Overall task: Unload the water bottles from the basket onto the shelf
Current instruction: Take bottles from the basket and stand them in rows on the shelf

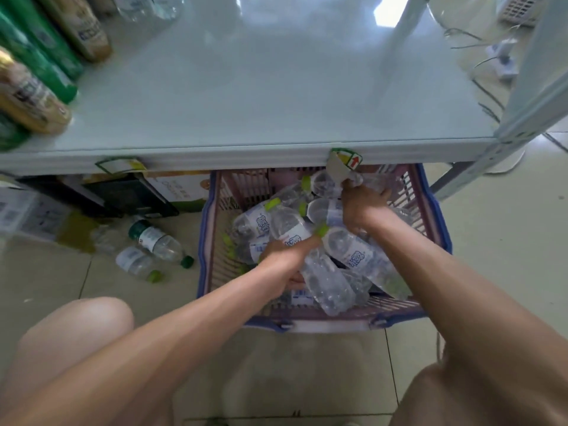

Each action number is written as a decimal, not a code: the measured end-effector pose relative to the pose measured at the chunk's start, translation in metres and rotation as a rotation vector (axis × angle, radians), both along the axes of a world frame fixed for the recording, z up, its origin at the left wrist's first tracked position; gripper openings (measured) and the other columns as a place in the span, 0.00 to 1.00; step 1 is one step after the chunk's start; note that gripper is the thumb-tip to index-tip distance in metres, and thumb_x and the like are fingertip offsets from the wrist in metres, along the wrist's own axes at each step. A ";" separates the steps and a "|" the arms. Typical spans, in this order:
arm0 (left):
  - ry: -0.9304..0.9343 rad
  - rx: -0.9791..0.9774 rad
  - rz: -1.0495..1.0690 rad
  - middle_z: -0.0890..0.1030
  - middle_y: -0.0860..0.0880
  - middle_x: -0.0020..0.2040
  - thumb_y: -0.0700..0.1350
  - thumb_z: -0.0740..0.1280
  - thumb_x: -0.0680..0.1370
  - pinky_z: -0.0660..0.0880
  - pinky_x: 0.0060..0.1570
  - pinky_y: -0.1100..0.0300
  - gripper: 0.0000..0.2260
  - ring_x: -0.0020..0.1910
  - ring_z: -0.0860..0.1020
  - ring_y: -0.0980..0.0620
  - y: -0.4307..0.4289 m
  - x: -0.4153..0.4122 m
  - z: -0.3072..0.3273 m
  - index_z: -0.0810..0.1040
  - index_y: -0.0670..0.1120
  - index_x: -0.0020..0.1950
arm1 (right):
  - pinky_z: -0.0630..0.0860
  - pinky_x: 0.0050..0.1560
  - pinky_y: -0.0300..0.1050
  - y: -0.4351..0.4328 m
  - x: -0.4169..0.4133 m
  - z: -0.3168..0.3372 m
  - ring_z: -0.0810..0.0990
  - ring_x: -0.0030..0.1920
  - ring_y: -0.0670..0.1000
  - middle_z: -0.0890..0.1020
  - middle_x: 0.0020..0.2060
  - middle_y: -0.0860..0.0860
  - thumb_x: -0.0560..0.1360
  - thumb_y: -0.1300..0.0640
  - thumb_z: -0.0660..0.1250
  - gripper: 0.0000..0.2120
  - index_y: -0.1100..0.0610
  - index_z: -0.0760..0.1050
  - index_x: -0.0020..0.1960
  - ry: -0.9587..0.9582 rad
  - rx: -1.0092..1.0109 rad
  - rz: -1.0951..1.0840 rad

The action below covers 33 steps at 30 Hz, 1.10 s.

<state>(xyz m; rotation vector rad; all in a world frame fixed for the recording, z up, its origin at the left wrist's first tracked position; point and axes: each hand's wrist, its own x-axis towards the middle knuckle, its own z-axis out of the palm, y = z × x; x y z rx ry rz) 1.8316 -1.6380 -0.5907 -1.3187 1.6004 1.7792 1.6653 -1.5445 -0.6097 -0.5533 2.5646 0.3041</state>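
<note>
Both hands dig into a basket [436, 216] of water bottles [356, 253] on the floor, partly under the shelf [261, 96].
The left hand [281, 259] grips the near bottle [325, 281] mid-basket. The right hand [361, 207] curls its fingers round the far bottle [329, 184], just below the shelf's front edge. Drinks [37, 103] stand at the shelf's left.
</note>
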 end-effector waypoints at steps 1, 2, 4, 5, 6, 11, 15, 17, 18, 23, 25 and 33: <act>0.031 -0.029 -0.015 0.88 0.48 0.35 0.65 0.77 0.63 0.83 0.30 0.57 0.30 0.32 0.87 0.48 -0.004 0.004 0.003 0.80 0.45 0.55 | 0.48 0.76 0.75 0.001 0.001 0.001 0.66 0.77 0.66 0.73 0.74 0.61 0.75 0.67 0.62 0.38 0.61 0.53 0.82 -0.001 -0.004 0.006; 0.065 -0.052 -0.032 0.87 0.51 0.32 0.65 0.76 0.63 0.81 0.28 0.60 0.27 0.29 0.86 0.51 -0.009 0.008 0.006 0.81 0.47 0.51 | 0.50 0.76 0.73 0.002 0.001 0.003 0.67 0.77 0.65 0.72 0.74 0.61 0.75 0.67 0.63 0.36 0.61 0.56 0.82 -0.003 -0.011 0.011; 0.113 -0.087 -0.045 0.87 0.52 0.34 0.64 0.76 0.68 0.79 0.27 0.63 0.21 0.29 0.86 0.52 -0.021 0.016 0.011 0.83 0.50 0.50 | 0.59 0.76 0.69 0.004 -0.001 0.011 0.72 0.73 0.63 0.76 0.71 0.60 0.74 0.64 0.69 0.32 0.61 0.66 0.76 -0.013 -0.009 0.048; 0.118 -0.110 -0.047 0.88 0.51 0.36 0.62 0.75 0.70 0.79 0.27 0.64 0.19 0.31 0.86 0.51 -0.026 0.020 0.013 0.83 0.50 0.51 | 0.67 0.73 0.66 0.006 -0.001 0.016 0.76 0.68 0.62 0.78 0.68 0.60 0.72 0.62 0.75 0.30 0.61 0.72 0.72 -0.026 0.000 0.065; 0.116 -0.140 -0.053 0.88 0.50 0.37 0.61 0.75 0.71 0.79 0.28 0.63 0.18 0.32 0.86 0.51 -0.031 0.023 0.015 0.83 0.49 0.51 | 0.75 0.67 0.60 0.009 -0.002 0.023 0.81 0.60 0.59 0.81 0.63 0.59 0.69 0.59 0.80 0.29 0.60 0.76 0.67 -0.053 0.006 0.062; 0.100 -0.194 -0.077 0.87 0.52 0.32 0.61 0.77 0.67 0.79 0.27 0.63 0.19 0.28 0.85 0.54 -0.052 0.036 0.026 0.85 0.48 0.50 | 0.84 0.53 0.50 0.030 0.000 0.074 0.85 0.47 0.55 0.86 0.51 0.53 0.56 0.57 0.87 0.30 0.56 0.83 0.57 -0.164 -0.227 -0.056; 0.109 -0.191 -0.064 0.86 0.51 0.31 0.61 0.77 0.65 0.76 0.25 0.65 0.21 0.26 0.84 0.55 -0.059 0.036 0.032 0.84 0.47 0.49 | 0.86 0.49 0.55 0.032 0.009 0.129 0.87 0.44 0.49 0.88 0.44 0.45 0.51 0.54 0.88 0.31 0.50 0.84 0.53 -0.226 -0.439 0.119; 0.111 -0.197 -0.090 0.87 0.50 0.32 0.62 0.77 0.64 0.78 0.27 0.63 0.22 0.27 0.84 0.55 -0.057 0.031 0.035 0.84 0.47 0.48 | 0.85 0.49 0.61 0.030 0.012 0.153 0.89 0.44 0.52 0.89 0.44 0.47 0.53 0.55 0.89 0.29 0.52 0.84 0.51 -0.351 -0.615 0.114; 0.110 -0.207 -0.115 0.87 0.49 0.33 0.62 0.77 0.63 0.79 0.29 0.62 0.23 0.27 0.84 0.54 -0.056 0.029 0.036 0.85 0.47 0.49 | 0.85 0.49 0.63 0.029 0.012 0.162 0.90 0.44 0.55 0.90 0.44 0.48 0.54 0.57 0.89 0.28 0.54 0.84 0.52 -0.411 -0.688 0.109; 0.172 -0.269 -0.318 0.87 0.49 0.39 0.65 0.76 0.61 0.77 0.31 0.60 0.25 0.33 0.83 0.53 -0.053 0.015 0.050 0.85 0.50 0.50 | 0.84 0.35 0.42 0.017 0.011 0.198 0.89 0.38 0.50 0.90 0.41 0.52 0.59 0.59 0.88 0.23 0.57 0.85 0.51 -0.438 -0.887 0.075; 0.200 -0.301 -0.436 0.85 0.53 0.33 0.65 0.76 0.61 0.73 0.28 0.63 0.19 0.28 0.79 0.57 -0.058 0.010 0.060 0.85 0.52 0.42 | 0.86 0.42 0.43 0.016 0.007 0.209 0.90 0.41 0.51 0.90 0.42 0.52 0.58 0.59 0.87 0.24 0.58 0.86 0.52 -0.420 -0.972 0.037; 0.489 -0.330 -0.691 0.83 0.56 0.35 0.62 0.76 0.66 0.72 0.29 0.70 0.15 0.31 0.80 0.61 -0.107 -0.018 0.139 0.84 0.52 0.43 | 0.81 0.42 0.35 0.017 -0.016 0.261 0.88 0.39 0.40 0.89 0.38 0.40 0.51 0.47 0.86 0.19 0.44 0.87 0.40 -0.147 -1.233 -0.037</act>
